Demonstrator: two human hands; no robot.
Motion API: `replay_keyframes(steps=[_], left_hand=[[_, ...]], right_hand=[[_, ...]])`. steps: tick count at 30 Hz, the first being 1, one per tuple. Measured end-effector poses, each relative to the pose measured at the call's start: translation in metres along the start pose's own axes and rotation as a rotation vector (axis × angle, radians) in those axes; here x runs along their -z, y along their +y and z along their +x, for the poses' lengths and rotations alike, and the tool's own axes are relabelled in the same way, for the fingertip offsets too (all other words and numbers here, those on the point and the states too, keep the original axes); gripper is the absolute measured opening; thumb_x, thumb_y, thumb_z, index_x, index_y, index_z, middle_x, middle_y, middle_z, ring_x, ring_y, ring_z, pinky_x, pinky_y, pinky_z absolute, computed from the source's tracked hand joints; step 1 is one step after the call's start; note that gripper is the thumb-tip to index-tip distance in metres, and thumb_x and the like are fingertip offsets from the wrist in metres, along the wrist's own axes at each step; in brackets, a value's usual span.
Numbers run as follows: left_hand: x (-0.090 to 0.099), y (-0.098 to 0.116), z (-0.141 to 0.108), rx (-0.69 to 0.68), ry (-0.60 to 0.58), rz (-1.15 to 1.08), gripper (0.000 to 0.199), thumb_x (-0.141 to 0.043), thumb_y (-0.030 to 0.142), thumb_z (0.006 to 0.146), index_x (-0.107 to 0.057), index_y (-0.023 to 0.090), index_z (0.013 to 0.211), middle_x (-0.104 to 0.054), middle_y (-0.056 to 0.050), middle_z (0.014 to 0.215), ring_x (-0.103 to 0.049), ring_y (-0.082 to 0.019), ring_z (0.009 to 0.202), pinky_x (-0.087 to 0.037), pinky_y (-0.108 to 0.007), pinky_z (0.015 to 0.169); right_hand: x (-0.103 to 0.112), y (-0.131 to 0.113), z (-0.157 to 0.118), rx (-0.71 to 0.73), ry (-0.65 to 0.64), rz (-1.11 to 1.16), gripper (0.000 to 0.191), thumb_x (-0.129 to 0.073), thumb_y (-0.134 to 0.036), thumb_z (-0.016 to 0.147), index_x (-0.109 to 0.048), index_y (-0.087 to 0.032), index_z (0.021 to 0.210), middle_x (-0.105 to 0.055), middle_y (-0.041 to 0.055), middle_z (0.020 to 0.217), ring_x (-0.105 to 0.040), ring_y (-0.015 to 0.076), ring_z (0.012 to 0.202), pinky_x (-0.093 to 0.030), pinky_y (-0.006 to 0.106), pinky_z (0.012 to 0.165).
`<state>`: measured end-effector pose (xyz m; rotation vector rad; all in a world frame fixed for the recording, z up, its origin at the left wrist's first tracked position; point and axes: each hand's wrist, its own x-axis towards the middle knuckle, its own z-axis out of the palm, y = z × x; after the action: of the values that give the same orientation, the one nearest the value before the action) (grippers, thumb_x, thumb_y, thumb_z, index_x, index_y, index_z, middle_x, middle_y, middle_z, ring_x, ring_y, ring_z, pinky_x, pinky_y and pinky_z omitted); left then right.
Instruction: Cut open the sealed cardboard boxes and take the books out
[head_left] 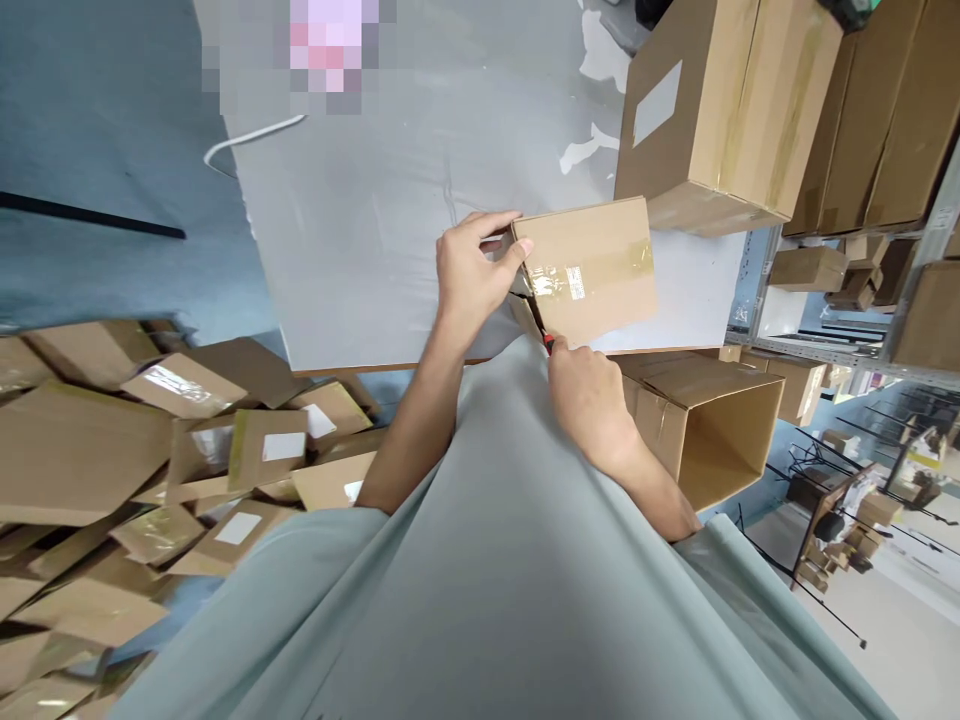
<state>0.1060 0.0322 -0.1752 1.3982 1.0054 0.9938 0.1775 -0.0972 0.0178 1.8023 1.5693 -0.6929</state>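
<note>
Here, grey tabletop (360,250), cartons (157,530) heaped beside; left grip (472,270) pinching box (607,270), right grip (589,395) closed round red tool (548,343).

Left of the left hand (471,272), the bench (352,240) offers open room, a white cable (256,134) crossing its far left edge. A large box (724,115) just beyond the small carton (611,245) blocks the far right; near right, an open box (652,405) flanks the bench edge, and heaped boxes (161,535) crowd the near left.
</note>
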Motion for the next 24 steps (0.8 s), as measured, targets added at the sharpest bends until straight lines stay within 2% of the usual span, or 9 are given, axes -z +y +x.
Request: replay_keyframes(steps=[2,6,10,12,14,17,20,22,24], left_hand=[[0.000,0.000,-0.001,-0.006,-0.001,0.001,0.046,-0.086,0.056,0.096,-0.084,0.028,0.132,-0.083,-0.007,0.134,-0.081,-0.029,0.124,-0.069,-0.043,0.110],[0.004,-0.001,-0.005,-0.019,0.000,0.036,0.055,-0.082,0.062,0.098,-0.079,0.028,0.141,-0.080,-0.009,0.142,-0.079,-0.031,0.131,-0.067,-0.046,0.115],[0.000,0.018,-0.014,-0.066,0.062,0.176,0.059,-0.080,0.059,0.101,-0.069,0.035,0.155,-0.070,-0.007,0.160,-0.062,-0.037,0.155,-0.051,-0.054,0.135],[-0.015,0.038,-0.019,-0.118,0.085,0.265,0.059,-0.077,0.057,0.104,-0.066,0.038,0.158,-0.061,-0.006,0.170,-0.049,-0.038,0.166,-0.038,-0.056,0.143],[-0.042,0.059,-0.022,-0.172,0.042,0.340,0.056,-0.070,0.058,0.107,-0.065,0.038,0.159,-0.057,-0.005,0.174,-0.040,-0.039,0.172,-0.029,-0.059,0.147],[-0.092,0.078,-0.020,-0.224,-0.088,0.426,0.056,-0.060,0.064,0.111,-0.066,0.034,0.158,-0.055,-0.007,0.176,-0.033,-0.042,0.175,-0.022,-0.067,0.146],[-0.129,0.077,-0.013,-0.219,-0.143,0.491,0.059,-0.053,0.068,0.113,-0.066,0.033,0.158,-0.051,-0.008,0.180,-0.028,-0.040,0.177,-0.017,-0.067,0.146],[-0.139,0.071,-0.009,-0.192,-0.154,0.525,0.061,-0.051,0.070,0.113,-0.065,0.034,0.160,-0.047,-0.007,0.183,-0.025,-0.039,0.179,-0.013,-0.068,0.147],[-0.139,0.065,-0.008,-0.171,-0.170,0.557,0.061,-0.051,0.071,0.112,-0.065,0.035,0.160,-0.045,-0.006,0.185,-0.024,-0.039,0.179,-0.010,-0.069,0.147]], right_hand=[[-0.006,0.005,-0.008,-0.133,0.039,0.063,0.042,-0.038,-0.010,0.116,-0.068,-0.009,0.145,-0.085,0.0233,0.109,-0.087,0.0324,0.104,-0.064,0.035,0.082],[-0.017,0.032,-0.029,-0.097,0.152,0.199,0.042,-0.042,-0.027,0.121,-0.064,-0.017,0.155,-0.086,0.0136,0.098,-0.085,0.0302,0.088,-0.058,0.033,0.075],[-0.043,0.093,-0.023,-0.194,0.523,0.438,0.048,-0.040,-0.039,0.121,-0.062,-0.025,0.162,-0.088,0.0087,0.103,-0.083,0.0274,0.086,-0.056,0.031,0.077],[-0.059,0.130,-0.002,-0.276,0.713,0.527,0.050,-0.038,-0.043,0.121,-0.062,-0.024,0.160,-0.088,0.0101,0.110,-0.084,0.0289,0.091,-0.058,0.034,0.082],[-0.073,0.165,0.024,-0.322,0.823,0.593,0.051,-0.037,-0.045,0.121,-0.063,-0.022,0.159,-0.088,0.0131,0.118,-0.084,0.0303,0.097,-0.060,0.038,0.087],[-0.088,0.200,0.057,-0.275,0.838,0.680,0.051,-0.038,-0.046,0.120,-0.064,-0.020,0.156,-0.087,0.0154,0.123,-0.084,0.0309,0.097,-0.061,0.041,0.090],[-0.097,0.213,0.072,-0.143,0.756,0.780,0.050,-0.039,-0.047,0.119,-0.066,-0.021,0.152,-0.088,0.0127,0.117,-0.083,0.0298,0.090,-0.062,0.040,0.087],[-0.104,0.212,0.074,-0.080,0.733,0.824,0.049,-0.040,-0.049,0.119,-0.067,-0.023,0.150,-0.088,0.0117,0.116,-0.083,0.0297,0.090,-0.061,0.039,0.085],[-0.110,0.208,0.071,-0.056,0.736,0.838,0.048,-0.041,-0.049,0.119,-0.068,-0.024,0.149,-0.087,0.0116,0.116,-0.083,0.0302,0.092,-0.061,0.038,0.084]])
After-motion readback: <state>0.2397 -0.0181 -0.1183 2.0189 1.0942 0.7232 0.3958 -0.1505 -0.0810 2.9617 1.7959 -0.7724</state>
